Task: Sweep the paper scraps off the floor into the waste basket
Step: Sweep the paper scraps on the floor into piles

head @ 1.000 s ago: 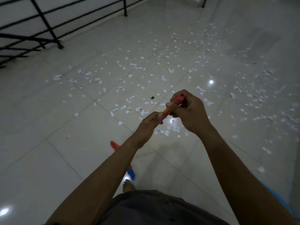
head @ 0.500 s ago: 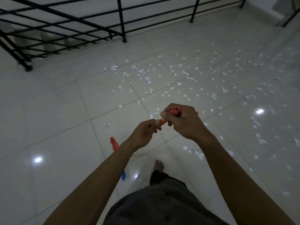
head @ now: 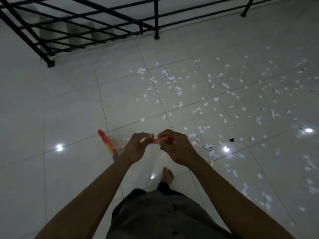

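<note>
Both my hands hold a broom by its orange handle. My right hand [head: 174,147] is closed around the red top end of the handle [head: 168,139]. My left hand [head: 138,145] grips the handle just below it. The broom's orange and blue head [head: 107,144] is blurred, low on the floor to the left of my hands. White paper scraps [head: 177,88] lie scattered over the pale tiled floor [head: 69,118], mostly ahead and to the right. No waste basket is in view.
A black metal railing [head: 107,23] runs along the far edge, with a post [head: 156,19] standing on the floor and stairs behind it. My bare foot [head: 167,175] stands on the tiles below my hands. A dark scrap [head: 231,139] lies at the right.
The view has swung left, bringing the railing closer and shifting the scraps to the right. The broom head has moved up and left. Both hands keep hold of the handle.
</note>
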